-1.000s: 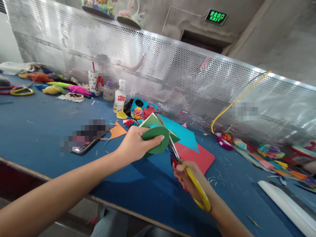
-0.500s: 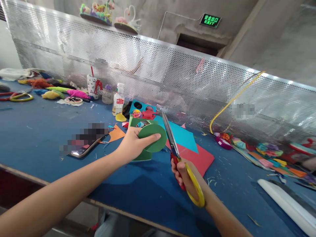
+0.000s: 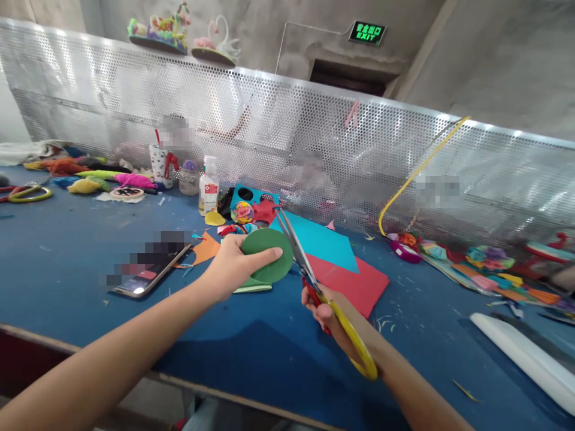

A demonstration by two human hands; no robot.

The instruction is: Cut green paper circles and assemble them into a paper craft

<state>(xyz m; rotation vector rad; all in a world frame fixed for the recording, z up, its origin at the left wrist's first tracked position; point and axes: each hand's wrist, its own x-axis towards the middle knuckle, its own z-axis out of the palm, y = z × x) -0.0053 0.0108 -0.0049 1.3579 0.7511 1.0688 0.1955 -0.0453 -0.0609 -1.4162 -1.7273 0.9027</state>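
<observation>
Our left hand [image 3: 231,266] pinches a green paper circle [image 3: 266,254] between thumb and fingers, holding it just above the counter [image 3: 67,251]. Our right hand [image 3: 330,314] grips the handles of the yellow-and-red scissors [image 3: 314,284], whose blades stand slightly apart just beside the circle's right edge. A green paper offcut [image 3: 252,287] lies under the circle. Behind them lie flat cyan paper [image 3: 321,242] and red paper [image 3: 354,284] sheets, overlapping. A phone [image 3: 150,275] rests left of our left hand. A glue bottle [image 3: 209,185] stands by the perforated metal screen [image 3: 314,137].
</observation>
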